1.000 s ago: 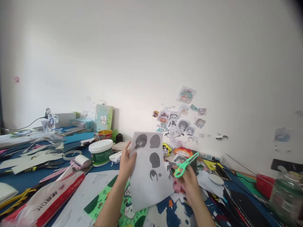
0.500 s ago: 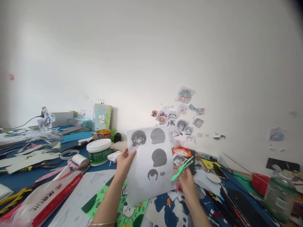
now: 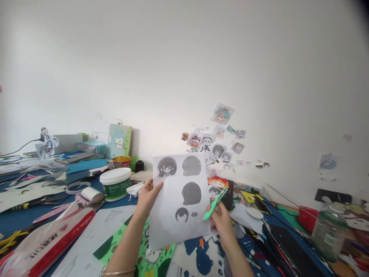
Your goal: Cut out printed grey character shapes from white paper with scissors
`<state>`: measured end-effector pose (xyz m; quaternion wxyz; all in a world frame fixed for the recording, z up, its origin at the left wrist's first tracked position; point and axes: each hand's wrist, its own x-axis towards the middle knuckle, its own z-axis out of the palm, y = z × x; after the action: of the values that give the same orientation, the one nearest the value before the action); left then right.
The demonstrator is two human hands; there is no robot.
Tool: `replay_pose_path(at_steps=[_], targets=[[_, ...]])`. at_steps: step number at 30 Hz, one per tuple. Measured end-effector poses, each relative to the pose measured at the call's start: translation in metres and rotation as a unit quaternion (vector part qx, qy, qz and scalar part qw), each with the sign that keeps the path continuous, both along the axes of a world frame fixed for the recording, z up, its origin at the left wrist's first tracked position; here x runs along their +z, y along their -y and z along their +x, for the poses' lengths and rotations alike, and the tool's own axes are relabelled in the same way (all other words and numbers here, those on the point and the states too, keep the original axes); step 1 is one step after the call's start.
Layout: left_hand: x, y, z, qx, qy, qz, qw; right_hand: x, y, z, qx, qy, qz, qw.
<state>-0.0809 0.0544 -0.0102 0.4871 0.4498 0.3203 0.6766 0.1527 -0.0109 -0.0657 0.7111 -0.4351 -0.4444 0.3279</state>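
Observation:
My left hand (image 3: 148, 196) pinches the left edge of a white paper sheet (image 3: 170, 196), raised upright above the table. Printed on it are a cartoon head with long dark hair, two grey head-shaped silhouettes, a smaller dark hair shape and a small grey piece. At the sheet's lower right edge, my right hand (image 3: 220, 217) is closed around a slim bright-green pen-like tool (image 3: 215, 204) with a yellowish lower end. Its exact kind is unclear. Whether those fingers also touch the paper, I cannot tell.
Under the hands lie a green patterned sheet (image 3: 155, 254) and a cut-up white sheet (image 3: 184, 265). A white-lidded tub (image 3: 115, 184) and a red-and-white bag (image 3: 54, 242) are at left. On the right stands a glass jar (image 3: 330, 234). Cartoon cutouts (image 3: 218, 150) cover part of the wall.
The view has shifted slightly, moving most things a little left. My right hand has turned the green tool, whose forked upper end now looks narrower. The sheet stays raised in my left hand.

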Motion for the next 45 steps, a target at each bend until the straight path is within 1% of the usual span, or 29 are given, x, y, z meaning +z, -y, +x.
replay_pose_path(at_steps=[2,4,9,12,16,25,27,30,39,45], targets=[[0.001,0.001,-0.001,-0.01,-0.007,-0.002,1.0,0.0,0.001,-0.001,0.016,-0.003,-0.006,1.0],[0.002,0.003,-0.001,-0.026,-0.015,-0.001,1.0,0.002,0.003,-0.003,0.02,-0.015,0.004,1.0],[0.002,0.005,-0.002,-0.067,-0.033,-0.001,0.997,0.011,0.012,-0.004,0.046,-0.021,-0.007,0.999],[-0.002,0.0,-0.004,-0.077,-0.036,0.016,0.996,0.018,0.019,0.0,0.066,-0.025,-0.002,0.997],[-0.005,-0.004,-0.007,-0.081,-0.05,0.015,0.995,0.023,0.023,0.005,0.091,0.006,-0.019,0.996],[-0.008,-0.003,-0.004,-0.087,-0.054,0.004,0.995,0.013,0.013,0.002,0.054,0.018,-0.05,0.997],[-0.008,-0.003,-0.004,-0.088,-0.056,0.004,0.995,0.011,0.012,0.002,0.046,0.019,-0.048,0.998],[-0.008,-0.005,-0.005,-0.087,-0.056,0.004,0.995,0.009,0.009,0.003,0.051,0.021,-0.036,0.998],[-0.01,-0.007,-0.007,-0.081,-0.06,-0.001,0.995,0.006,0.006,0.009,0.067,0.003,-0.048,0.997],[-0.01,-0.006,-0.006,-0.084,-0.065,0.0,0.994,0.001,0.001,0.011,0.062,0.006,-0.034,0.997]])
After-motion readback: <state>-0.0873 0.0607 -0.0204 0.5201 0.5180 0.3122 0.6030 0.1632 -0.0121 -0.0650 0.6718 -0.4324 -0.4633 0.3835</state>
